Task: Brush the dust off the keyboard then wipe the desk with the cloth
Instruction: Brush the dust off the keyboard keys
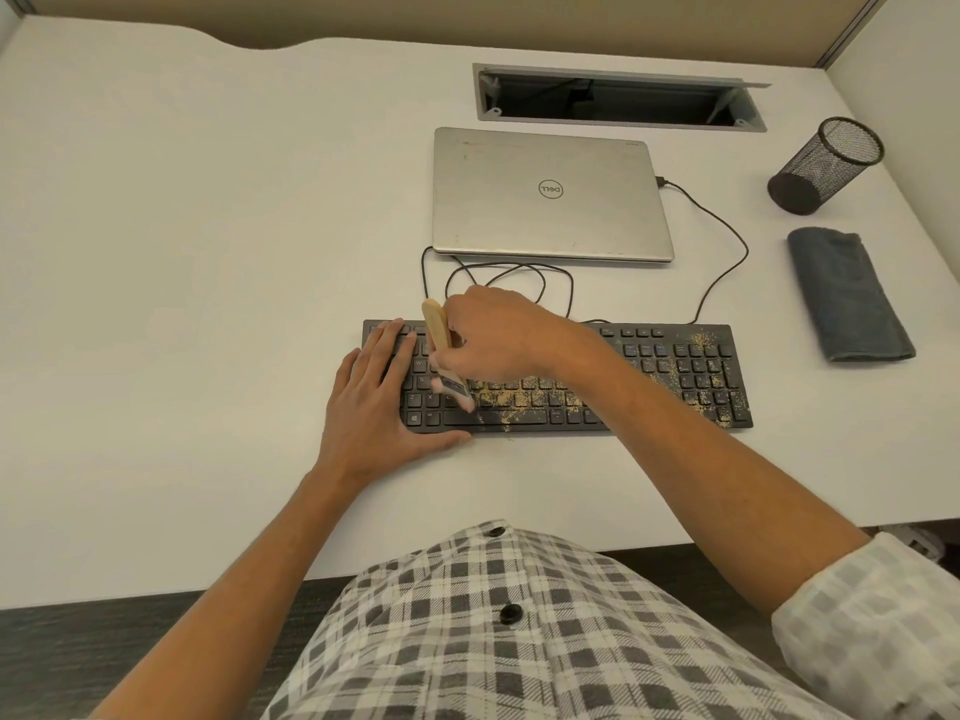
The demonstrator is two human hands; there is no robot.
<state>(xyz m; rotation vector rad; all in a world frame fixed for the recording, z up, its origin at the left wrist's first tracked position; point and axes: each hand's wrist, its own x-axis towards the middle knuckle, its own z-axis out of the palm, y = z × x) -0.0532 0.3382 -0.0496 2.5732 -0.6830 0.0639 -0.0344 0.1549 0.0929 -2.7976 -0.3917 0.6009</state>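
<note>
Two hands work over a dusty black keyboard (675, 366) on a white desk (208, 252): the right hand (498, 337) has its fingers curled tight around the wooden handle of a small brush (439, 337), whose pale bristles touch the keys left of centre, beside a band of tan dust (524, 394) across the middle rows. The left hand (379, 402) lies flat, fingers straight and slightly spread, on the keyboard's left end, thumb along its front edge. More dust speckles the number pad at the right. Behind the keyboard sits a closed silver laptop (545, 194), its cable looping between them. A folded grey cloth (847, 296) lies on the desk to the right of the keyboard, well apart from both hands, near a black mesh pen cup (826, 163).
</note>
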